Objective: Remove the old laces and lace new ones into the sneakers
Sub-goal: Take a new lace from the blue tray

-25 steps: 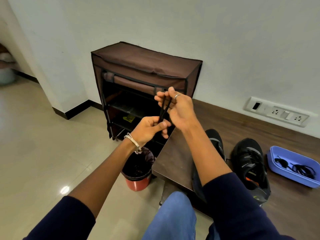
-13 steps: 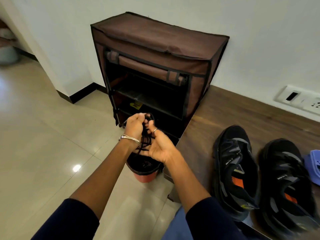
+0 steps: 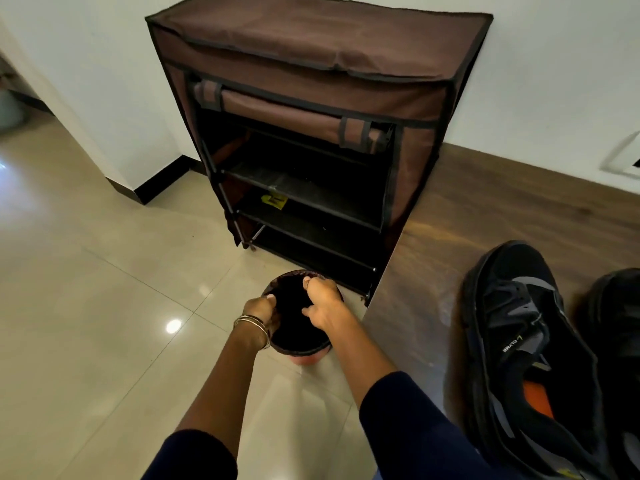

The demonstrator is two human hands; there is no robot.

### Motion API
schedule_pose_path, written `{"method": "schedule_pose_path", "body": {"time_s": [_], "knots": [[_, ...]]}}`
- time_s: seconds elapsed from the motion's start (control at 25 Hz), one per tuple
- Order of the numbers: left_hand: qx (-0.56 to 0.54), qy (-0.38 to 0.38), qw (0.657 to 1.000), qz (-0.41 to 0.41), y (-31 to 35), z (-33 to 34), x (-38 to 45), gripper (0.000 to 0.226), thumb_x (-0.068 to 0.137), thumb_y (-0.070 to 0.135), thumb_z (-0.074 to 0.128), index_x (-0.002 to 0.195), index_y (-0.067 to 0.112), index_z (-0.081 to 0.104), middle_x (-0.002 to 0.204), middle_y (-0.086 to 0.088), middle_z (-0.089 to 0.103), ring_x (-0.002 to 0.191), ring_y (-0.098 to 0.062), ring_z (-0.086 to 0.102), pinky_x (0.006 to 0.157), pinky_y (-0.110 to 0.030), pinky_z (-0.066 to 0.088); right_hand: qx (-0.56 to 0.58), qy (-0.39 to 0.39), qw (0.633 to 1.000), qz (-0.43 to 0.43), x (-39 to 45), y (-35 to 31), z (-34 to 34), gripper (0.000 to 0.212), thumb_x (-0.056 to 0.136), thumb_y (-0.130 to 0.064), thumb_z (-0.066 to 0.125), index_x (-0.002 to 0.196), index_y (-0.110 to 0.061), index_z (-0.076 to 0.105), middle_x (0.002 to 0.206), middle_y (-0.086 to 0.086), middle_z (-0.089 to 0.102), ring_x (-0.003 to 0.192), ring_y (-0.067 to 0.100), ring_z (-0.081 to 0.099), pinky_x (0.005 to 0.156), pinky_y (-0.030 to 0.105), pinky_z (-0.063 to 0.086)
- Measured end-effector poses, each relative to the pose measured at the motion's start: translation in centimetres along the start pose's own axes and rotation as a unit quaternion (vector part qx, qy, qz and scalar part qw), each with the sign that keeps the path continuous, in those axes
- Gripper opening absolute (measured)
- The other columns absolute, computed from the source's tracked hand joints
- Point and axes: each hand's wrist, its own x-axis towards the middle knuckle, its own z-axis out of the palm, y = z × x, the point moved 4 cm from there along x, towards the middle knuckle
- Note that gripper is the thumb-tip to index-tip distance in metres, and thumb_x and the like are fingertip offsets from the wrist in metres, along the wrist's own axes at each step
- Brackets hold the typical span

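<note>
Both my hands reach down into the mouth of a small red bin (image 3: 307,358) with a black liner, on the floor beside the table corner. My left hand (image 3: 262,314) is at the bin's left rim, its fingers curled inward. My right hand (image 3: 322,304) is over the far right rim, knuckles up and fingers bent down. The old black lace cannot be made out against the dark liner. Two black sneakers with no laces lie on the wooden table (image 3: 485,216): one sneaker (image 3: 526,355) in full view, the other sneaker (image 3: 620,341) cut off by the right edge.
A brown fabric shoe rack (image 3: 311,64) with open black shelves stands against the white wall just behind the bin. Glossy beige floor tiles (image 3: 104,306) spread to the left. A wall socket plate (image 3: 623,157) shows at the right edge.
My hands dropped from chest height, where they bundled the black lace, down into the bin. My view moved closer and lower. The blue tray has left the frame.
</note>
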Motion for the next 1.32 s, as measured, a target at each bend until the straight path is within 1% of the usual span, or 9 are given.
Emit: {"method": "schedule_pose_path", "body": {"time_s": [0.12, 0.2, 0.36, 0.56, 0.72, 1.0, 1.08, 1.2, 1.32], "knots": [[-0.001, 0.002, 1.0, 0.004, -0.7, 0.1, -1.5, 0.03, 0.098, 0.011, 0.046, 0.124, 0.001, 0.055, 0.101, -0.014, 0.062, 0.092, -0.03, 0.061, 0.085, -0.041, 0.048, -0.018, 0.002, 1.0, -0.005, 0.1, 0.0, -0.9, 0.042, 0.098, -0.007, 0.047, 0.139, -0.004, 0.041, 0.139, 0.017, 0.045, 0.126, 0.033, 0.048, 0.096, 0.041, 0.048], [-0.001, 0.006, 1.0, 0.009, -0.5, 0.9, -3.4, 0.027, 0.097, 0.01, 0.045, 0.12, 0.003, 0.058, 0.103, -0.013, 0.065, 0.091, -0.029, 0.062, 0.084, -0.041, 0.049, -0.025, -0.016, 0.999, -0.019, -1.5, -0.9, -1.6, 0.028, 0.098, -0.008, 0.046, 0.123, 0.002, 0.055, 0.113, 0.018, 0.059, 0.105, 0.032, 0.061, 0.08, 0.037, 0.053], [0.028, 0.017, 0.99, 0.139, 2.9, 4.6, -9.1, 0.025, 0.096, 0.009, 0.044, 0.109, 0.007, 0.065, 0.09, -0.006, 0.069, 0.071, -0.018, 0.064, 0.068, -0.031, 0.05, 0.022, -0.06, 0.99, -0.127, -8.5, -5.6, -4.4, 0.022, 0.099, -0.01, 0.045, 0.097, -0.008, 0.066, 0.081, 0.006, 0.068, 0.071, 0.019, 0.064, 0.067, 0.029, 0.052], [0.094, -0.033, 0.918, 0.385, 6.4, 13.5, -20.2, 0.021, 0.095, 0.009, 0.049, 0.097, 0.01, 0.07, 0.08, -0.002, 0.071, 0.057, -0.004, 0.062, 0.055, -0.018, 0.048, 0.088, -0.004, 0.946, -0.311, -18.2, -11.0, -14.4, 0.023, 0.098, -0.004, 0.043, 0.094, -0.006, 0.066, 0.075, 0.004, 0.066, 0.059, 0.014, 0.06, 0.056, 0.025, 0.048], [0.157, -0.133, 0.853, 0.48, 3.9, 22.7, -27.9, 0.022, 0.093, 0.005, 0.049, 0.092, 0.013, 0.07, 0.073, -0.001, 0.07, 0.05, -0.002, 0.06, 0.059, -0.021, 0.052, 0.063, 0.115, 0.916, -0.379, -22.3, -11.9, -24.9, 0.023, 0.096, -0.004, 0.046, 0.09, -0.009, 0.067, 0.071, 0.003, 0.066, 0.055, 0.012, 0.057, 0.051, 0.022, 0.046], [0.338, -0.212, 0.722, 0.565, -3.2, 36.8, -34.2, 0.025, 0.091, 0.003, 0.051, 0.091, 0.014, 0.073, 0.079, 0.003, 0.071, 0.082, -0.013, 0.066, 0.082, -0.019, 0.048, -0.069, 0.408, 0.831, -0.372, -22.8, -12.9, -45.7, 0.022, 0.089, -0.008, 0.053, 0.072, -0.008, 0.067, 0.072, 0.007, 0.069, 0.077, 0.028, 0.063, 0.071, 0.041, 0.053], [0.389, -0.221, 0.685, 0.575, -4.2, 40.4, -34.3, 0.023, 0.09, 0.002, 0.052, 0.097, 0.009, 0.072, 0.092, -0.005, 0.073, 0.09, -0.018, 0.066, 0.088, -0.021, 0.045, -0.158, 0.481, 0.796, -0.331, -22.2, -13.6, -50.5, 0.02, 0.087, -0.004, 0.05, 0.069, -0.002, 0.059, 0.069, 0.012, 0.061, 0.073, 0.033, 0.056, 0.063, 0.037, 0.044], [0.461, -0.231, 0.629, 0.581, -5.9, 44.9, -33.5, 0.023, 0.09, 0.006, 0.053, 0.104, 0.011, 0.071, 0.099, -0.007, 0.072, 0.096, -0.024, 0.065, 0.093, -0.028, 0.047, -0.34, 0.471, 0.764, -0.281, -19.3, -15.4, -55.5, 0.015, 0.085, 0.001, 0.053, 0.092, -0.004, 0.066, 0.086, 0.015, 0.065, 0.084, 0.034, 0.059, 0.069, 0.038, 0.048], [0.5, -0.234, 0.603, 0.576, -6.8, 47.6, -31.7, 0.022, 0.088, 0.013, 0.054, 0.099, 0.02, 0.072, 0.098, -0.004, 0.071, 0.096, -0.026, 0.064, 0.093, -0.038, 0.048, -0.555, 0.406, 0.693, -0.216, -15.9, -16.5, -56.9, 0.037, 0.086, -0.011, 0.063, 0.122, -0.02, 0.063, 0.117, 0.014, 0.063, 0.116, 0.036, 0.051, 0.095, 0.042, 0.043]]}}
